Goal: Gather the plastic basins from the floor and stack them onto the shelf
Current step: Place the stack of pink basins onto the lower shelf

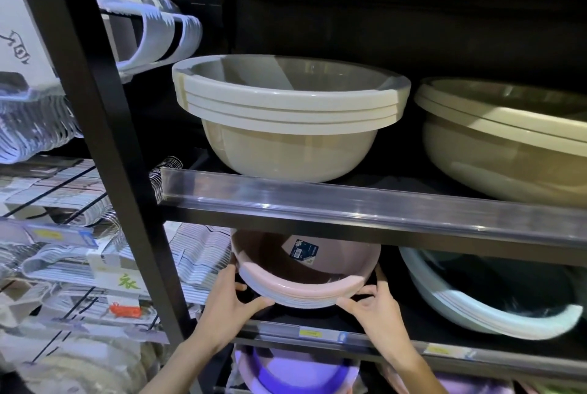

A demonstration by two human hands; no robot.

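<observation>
A stack of pink basins sits tilted on the middle shelf, its top one carrying a dark label inside. My left hand grips the stack's rim at the left, thumb on the edge. At the right side of the rim my right hand holds on in the same way. On the shelf above stands a stack of beige basins, with a larger beige stack to its right. A tilted stack of pale green basins lies to the right of the pink one.
A black upright post bounds the bay on the left. Beyond it hang white clothes hangers and packed hangers. A clear price rail fronts the upper shelf. Purple basins sit on the shelf below.
</observation>
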